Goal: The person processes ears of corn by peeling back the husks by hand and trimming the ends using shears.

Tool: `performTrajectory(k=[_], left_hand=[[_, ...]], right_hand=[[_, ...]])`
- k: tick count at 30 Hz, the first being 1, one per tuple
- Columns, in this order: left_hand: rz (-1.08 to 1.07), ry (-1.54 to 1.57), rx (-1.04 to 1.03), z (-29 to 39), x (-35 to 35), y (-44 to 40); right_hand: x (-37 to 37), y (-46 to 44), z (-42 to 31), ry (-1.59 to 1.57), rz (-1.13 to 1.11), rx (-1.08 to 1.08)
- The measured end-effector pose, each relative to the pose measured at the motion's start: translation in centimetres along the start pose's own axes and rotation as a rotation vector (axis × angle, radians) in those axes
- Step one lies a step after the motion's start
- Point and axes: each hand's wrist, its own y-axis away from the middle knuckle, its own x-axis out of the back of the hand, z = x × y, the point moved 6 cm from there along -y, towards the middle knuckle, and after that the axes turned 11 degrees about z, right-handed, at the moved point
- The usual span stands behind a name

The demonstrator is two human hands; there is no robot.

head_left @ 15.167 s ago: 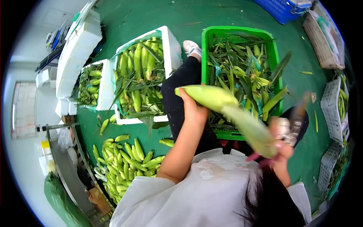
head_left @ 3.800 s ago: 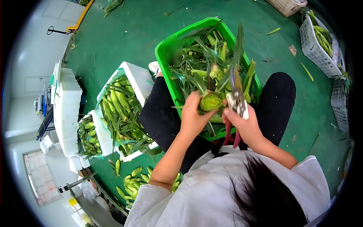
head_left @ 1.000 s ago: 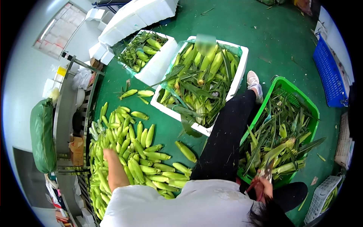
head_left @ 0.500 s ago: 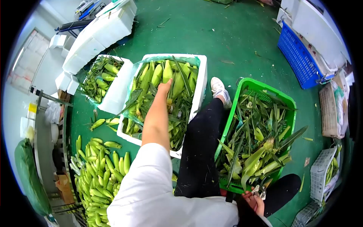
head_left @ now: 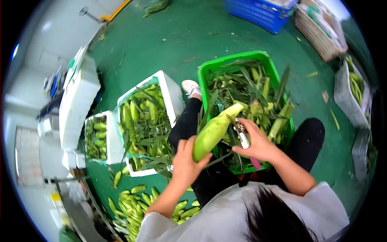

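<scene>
My left hand (head_left: 186,160) is wrapped round the lower end of an ear of corn (head_left: 211,135) in its green husk, held tilted over the crate. In my right hand (head_left: 258,141) are pruning shears (head_left: 241,135) with metal jaws and a white handle, close beside the ear's upper part. Whether the jaws touch the ear I cannot tell. Beneath both hands stands a green crate (head_left: 203,82), filled with stripped husks and leaves (head_left: 234,80). To the left, a white foam box (head_left: 171,90) holds unhusked corn (head_left: 141,111) and long leaves.
A pile of trimmed corn (head_left: 135,205) lies on the floor at lower left. Another foam box (head_left: 115,137) with corn stands farther left. A blue crate (head_left: 258,16) and pale crates (head_left: 322,36) line the right side. My legs straddle the green crate.
My left hand has come out of the foam box with an ear of corn and moved right, over the green crate. My right hand has risen with the shears to meet it. The view has turned.
</scene>
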Motion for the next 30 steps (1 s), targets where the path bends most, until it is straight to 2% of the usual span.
performTrajectory(k=[2,4,6,7,9,11,12,14,15,17,18,20,21,22,23,24,26,28,29,30], left_hand=[[-0.108,0.155,0.011,0.8,-2.4,1.2],[-0.221,0.261,0.081,0.5,-4.0,1.3],[-0.399,0.39,0.223,-0.8,-6.9,1.8],[-0.493,0.401,0.194,-1.0,-7.9,1.9],[-0.648,0.636,0.494,-0.7,-8.9,2.6],[-0.809,0.895,0.819,0.1,-9.9,3.6],[-0.741,0.856,0.711,0.2,-10.1,3.4],[-0.6,0.778,0.487,0.6,-11.5,3.3],[-0.462,0.565,0.138,1.5,-11.1,2.6],[-0.389,0.401,0.059,4.8,-10.3,2.1],[-0.351,0.315,0.03,5.9,-9.7,1.9],[-0.53,0.89,0.41,4.5,-11.0,2.2],[-0.505,1.073,0.432,4.6,-11.1,1.9],[-0.476,1.256,0.448,4.7,-11.2,1.8],[-0.608,1.321,0.525,4.3,-11.6,2.4],[-0.655,1.318,0.481,5.2,-10.5,2.0],[-0.545,1.334,0.398,5.1,-10.4,0.4],[-0.217,1.2,0.334,5.2,-8.8,-1.5],[-0.069,1.155,0.243,4.2,-8.6,-2.3],[0.077,1.107,0.155,3.1,-8.7,-2.8]], right_hand=[[1.0,0.4,1.6,-0.008,0.064,0.066],[1.8,1.3,4.4,-0.005,0.031,0.02],[2.4,2.3,6.9,-0.028,-0.04,-0.182],[2.6,3.1,8.0,-0.082,-0.088,-0.216],[2.8,4.7,9.5,-0.268,-0.225,-0.336],[3.7,5.8,9.9,-0.652,-0.114,-0.563],[3.8,6.2,10.2,-0.844,-0.057,-0.676],[4.1,4.7,10.3,-0.91,0.208,-0.615],[4.1,3.7,9.4,-0.95,0.221,-0.588],[4.3,2.2,8.4,-0.988,0.174,-0.53],[4.0,1.8,8.6,-0.975,0.157,-0.515],[5.3,0.4,7.4,-1.014,0.258,-0.428],[5.4,-0.5,8.2,-1.038,0.246,-0.42],[5.7,-1.5,8.5,-0.952,0.246,-0.375],[6.5,-2.6,8.6,-0.776,0.283,-0.32],[7.7,-3.6,8.3,-0.6,0.314,-0.265],[10.4,-5.7,9.5,0.147,0.295,-0.288],[12.2,-5.5,7.3,0.479,0.561,-0.084],[12.9,-4.5,6.2,0.349,0.59,-0.109],[12.9,-3.3,4.8,-0.022,0.549,-0.129]])
